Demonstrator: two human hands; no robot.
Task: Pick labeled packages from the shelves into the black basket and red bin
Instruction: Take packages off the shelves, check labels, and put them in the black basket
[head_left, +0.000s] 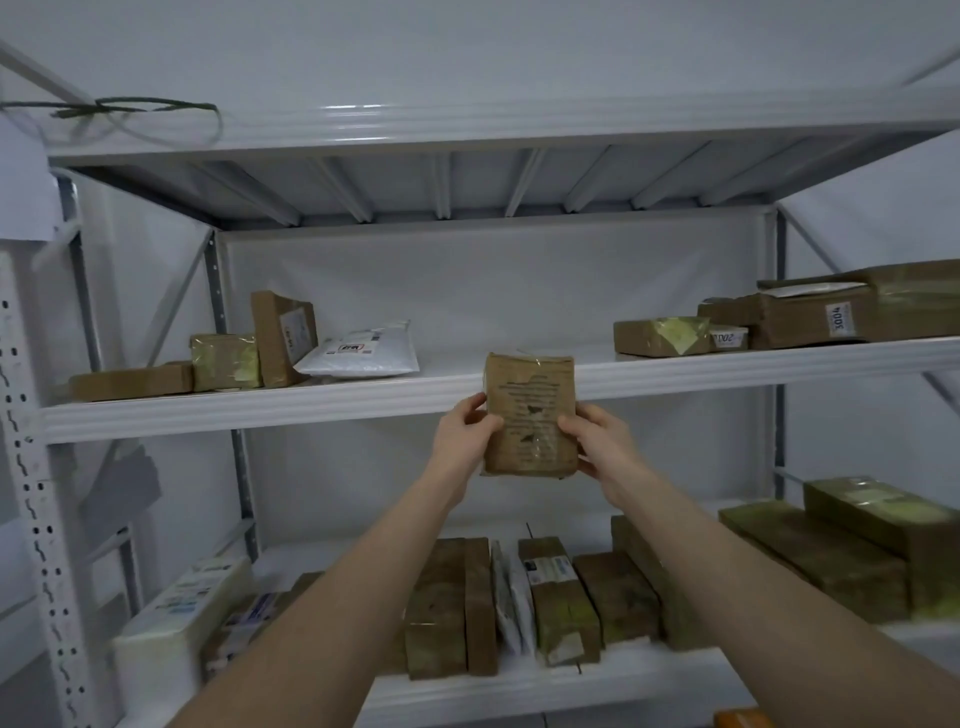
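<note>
At the far left of the frame stands the rack's perforated post (36, 493), with a green cord (135, 106) lying on the top level in the upper left. On the left part of the middle shelf (260, 410) sit a few brown boxes (223, 361) and, just right of them, a white mailer (363, 353).

In the centre, the left hand (465, 434) grips the left edge of a brown package (530, 415), fingers curled round it. The package is upright in the air in front of the middle shelf's edge, touching no shelf, its printed face turned to the person. The right hand (592, 441) clamps its right edge, thumb on the front.

Below, the lower shelf (519, 686) carries a row of boxes on edge (556, 597). Further right, the middle shelf holds more boxes, one labelled 3004 (810, 319).

The step in hand looks like checking the label of a package already taken off the rack. Neither basket nor bin is in view; an orange edge (743, 719) shows at the bottom right, but what it is cannot be told. The next move calls for lowering the package away from the rack and finding the correct container.
</note>
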